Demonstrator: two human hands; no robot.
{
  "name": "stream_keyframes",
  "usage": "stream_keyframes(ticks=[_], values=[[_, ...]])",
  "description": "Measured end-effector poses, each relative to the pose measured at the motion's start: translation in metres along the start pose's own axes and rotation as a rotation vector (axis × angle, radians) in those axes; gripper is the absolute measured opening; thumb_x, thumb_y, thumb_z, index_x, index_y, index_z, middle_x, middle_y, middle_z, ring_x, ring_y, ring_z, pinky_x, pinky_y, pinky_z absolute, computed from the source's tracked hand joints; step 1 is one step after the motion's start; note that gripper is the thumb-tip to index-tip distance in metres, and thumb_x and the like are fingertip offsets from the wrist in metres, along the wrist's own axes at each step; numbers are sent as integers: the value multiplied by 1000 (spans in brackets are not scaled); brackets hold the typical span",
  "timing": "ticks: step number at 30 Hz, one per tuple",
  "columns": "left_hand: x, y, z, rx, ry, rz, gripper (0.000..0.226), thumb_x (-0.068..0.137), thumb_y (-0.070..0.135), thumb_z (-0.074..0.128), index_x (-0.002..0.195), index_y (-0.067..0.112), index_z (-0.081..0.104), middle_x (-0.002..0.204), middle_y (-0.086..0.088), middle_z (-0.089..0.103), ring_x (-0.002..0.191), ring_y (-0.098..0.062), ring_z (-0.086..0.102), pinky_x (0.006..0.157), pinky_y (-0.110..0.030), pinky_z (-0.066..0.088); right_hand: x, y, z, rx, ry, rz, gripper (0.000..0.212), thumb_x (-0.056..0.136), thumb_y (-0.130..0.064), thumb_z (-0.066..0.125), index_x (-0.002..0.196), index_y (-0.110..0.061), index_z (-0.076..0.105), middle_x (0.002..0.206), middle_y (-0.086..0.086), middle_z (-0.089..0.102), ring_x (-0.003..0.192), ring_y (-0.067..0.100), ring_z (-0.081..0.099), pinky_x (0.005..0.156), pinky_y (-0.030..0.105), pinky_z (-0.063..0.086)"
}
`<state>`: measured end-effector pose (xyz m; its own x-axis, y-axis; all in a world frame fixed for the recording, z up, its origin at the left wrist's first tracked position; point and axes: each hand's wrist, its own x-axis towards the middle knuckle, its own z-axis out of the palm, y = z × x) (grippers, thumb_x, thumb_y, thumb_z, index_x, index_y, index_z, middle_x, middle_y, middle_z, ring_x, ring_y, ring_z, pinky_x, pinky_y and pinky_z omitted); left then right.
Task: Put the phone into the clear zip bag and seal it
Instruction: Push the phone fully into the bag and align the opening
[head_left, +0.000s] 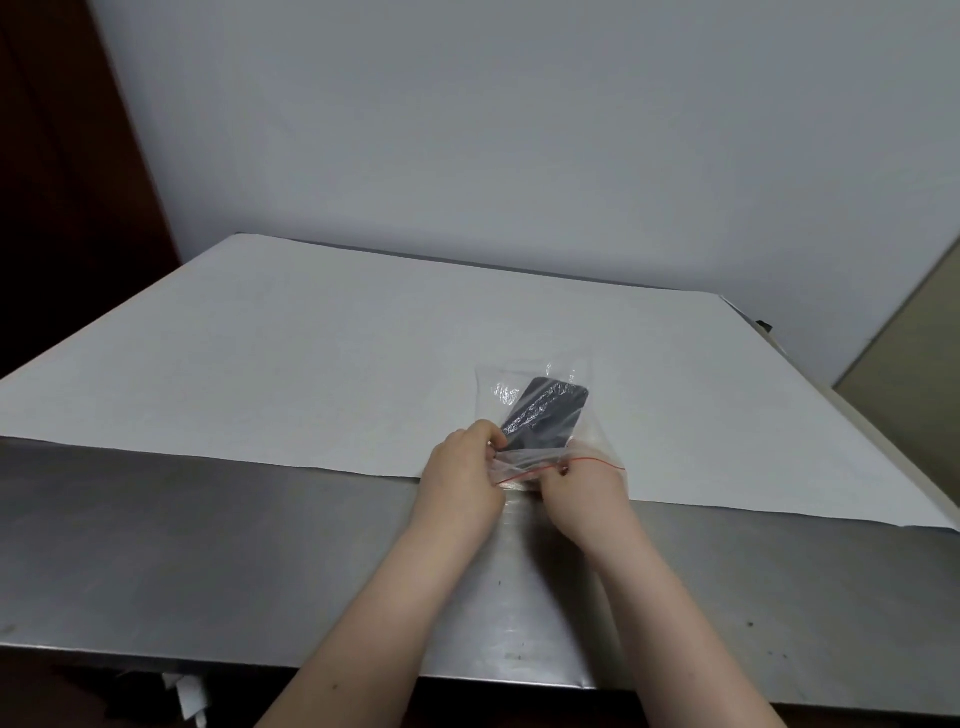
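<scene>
Sealing is the step in hand: the phone (545, 413) already lies inside the bag (540, 410), dark and tilted, on the white sheet (311, 353) near the table's (208, 545) steel edge. The left hand (460, 467) pinches the bag's mouth at its left end; the right hand (582, 488) pinches the red zip line (592, 461) (part still looks unpressed). Next, I judge, the fingers must press along the strip to its right end.

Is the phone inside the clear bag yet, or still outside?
Inside: the dark phone shows through the clear zip bag, while left hand and right hand pinch the red zip strip.
</scene>
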<state>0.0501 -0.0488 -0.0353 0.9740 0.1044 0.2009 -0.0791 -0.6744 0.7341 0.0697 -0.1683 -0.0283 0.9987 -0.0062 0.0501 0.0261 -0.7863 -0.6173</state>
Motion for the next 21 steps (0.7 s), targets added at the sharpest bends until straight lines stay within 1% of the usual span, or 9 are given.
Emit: stream_keyframes(ticks=[3, 5, 6, 8, 10, 13, 15, 17, 21], values=[[0, -3, -2, -16, 14, -1, 40, 66, -8, 53, 99, 14, 58, 96, -8, 65, 86, -26, 61, 72, -30, 44, -10, -9, -6, -88, -80, -75, 15, 90, -12, 46, 80, -10, 57, 85, 12, 65, 82, 27, 54, 59, 21, 37], [-1, -4, -3, -48, 22, -11, 37, 67, -8, 54, 95, 15, 59, 91, -7, 67, 81, -23, 62, 67, -22, 44, -15, -12, -10, -120, -158, -106, 18, 90, -13, 48, 102, -10, 62, 101, 11, 67, 96, 27, 59, 71, 23, 42], [-1, -5, -4, -69, 27, -17, 35, 68, -7, 55, 93, 16, 59, 88, -7, 68, 77, -21, 63, 62, -15, 42, -17, -12, -14, -181, -214, -117, 19, 90, -14, 48, 103, -10, 61, 108, 13, 66, 100, 28, 58, 74, 26, 42], [-1, -6, -6, -113, 35, -32, 32, 67, -7, 54, 86, 19, 59, 80, -4, 67, 65, -14, 61, 52, -4, 38, -22, -11, -26, -313, -309, -173, 10, 88, -17, 50, 82, -11, 56, 107, 16, 64, 99, 29, 57, 68, 28, 38], [-1, -5, -10, -143, 35, -42, 31, 66, -7, 56, 82, 20, 58, 75, 0, 63, 57, -4, 57, 50, -3, 38, -25, -9, -38, -366, -352, -267, 9, 84, -16, 52, 77, -10, 53, 104, 15, 64, 94, 29, 57, 65, 30, 39], [0, -5, -15, -185, 61, -73, 28, 66, -4, 58, 76, 21, 58, 73, 2, 63, 55, -5, 57, 48, -4, 38, -27, -7, -55, -248, -307, -375, 21, 79, -11, 57, 99, -12, 64, 98, 4, 68, 90, 20, 61, 76, 31, 48], [0, -3, -18, -219, 86, -101, 26, 65, -2, 58, 75, 22, 58, 72, 6, 62, 54, -7, 59, 45, -4, 37, -26, -4, -65, -155, -217, -414, 25, 75, -12, 65, 99, -19, 66, 84, -11, 61, 78, 7, 57, 71, 21, 45], [0, 0, -20, -272, 98, -110, 23, 67, 1, 61, 75, 22, 60, 73, 8, 63, 53, -2, 59, 45, -2, 36, -24, 3, -73, -126, -118, -442, 33, 69, -16, 72, 97, -26, 59, 80, -17, 48, 73, 1, 48, 64, 19, 38], [0, 8, -20, -348, 85, -67, 15, 70, 11, 69, 73, 25, 63, 73, 13, 67, 61, -1, 61, 52, -9, 43, -19, 24, -80, -148, -28, -397, 74, 64, -19, 77, 119, -48, 36, 103, -10, 40, 94, 12, 43, 74, 26, 40]])
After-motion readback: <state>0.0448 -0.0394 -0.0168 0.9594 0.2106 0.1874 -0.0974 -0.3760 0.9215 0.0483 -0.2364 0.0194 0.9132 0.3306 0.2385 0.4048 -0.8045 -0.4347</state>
